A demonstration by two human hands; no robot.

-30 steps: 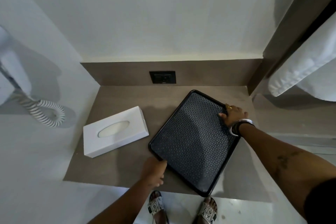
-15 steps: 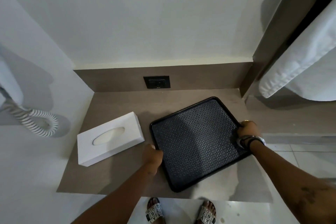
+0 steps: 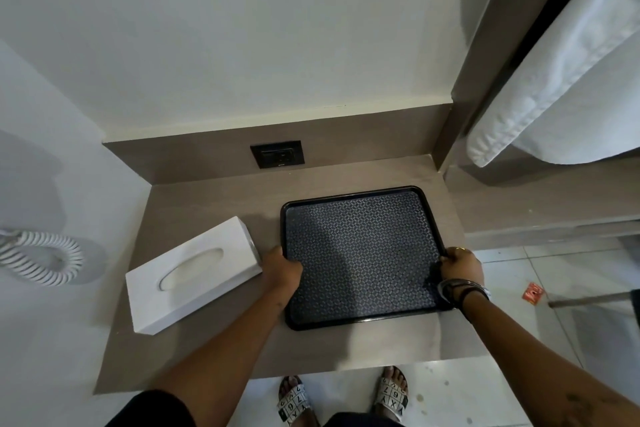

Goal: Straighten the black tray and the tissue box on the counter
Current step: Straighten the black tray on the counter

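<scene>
Black tray (image 3: 363,258) now turned square — patterned, glossy-rimmed.

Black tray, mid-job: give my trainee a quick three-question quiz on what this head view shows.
1. True or false: both hands grip the black tray.
2. Which item lies skewed to the counter edge? A) tissue box B) tray C) wall socket
3. What hangs at upper right?

Key:
1. True: left hand on its left rim, right hand on its right rim.
2. A
3. A white towel.
</scene>
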